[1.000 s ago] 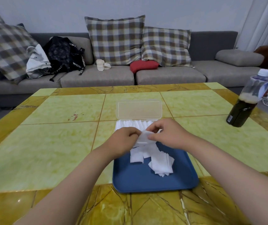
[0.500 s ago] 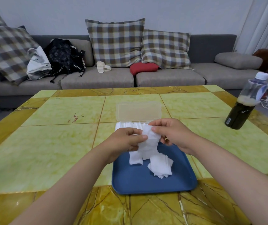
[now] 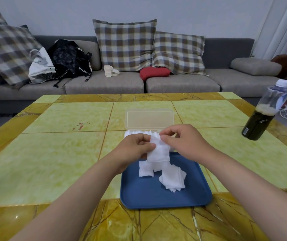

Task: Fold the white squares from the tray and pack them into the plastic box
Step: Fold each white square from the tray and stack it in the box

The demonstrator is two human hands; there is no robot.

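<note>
The yellow-and-green tiled table (image 3: 52, 153) carries everything. My dark blue plastic tray (image 3: 156, 197) sits at its near edge, within easy reach. The clear plastic box (image 3: 149, 119) lies just beyond it, lid tipped back so folded pieces can go straight in. My left hand (image 3: 134, 148) and right hand (image 3: 181, 141) each pinch the top of one soft white square (image 3: 158, 152), lifted over the tray's far edge so it hangs flat for folding. The loose white squares (image 3: 173, 180) lie in the tray. My hands hide most of the box's contents, and only a strip of white shows.
</note>
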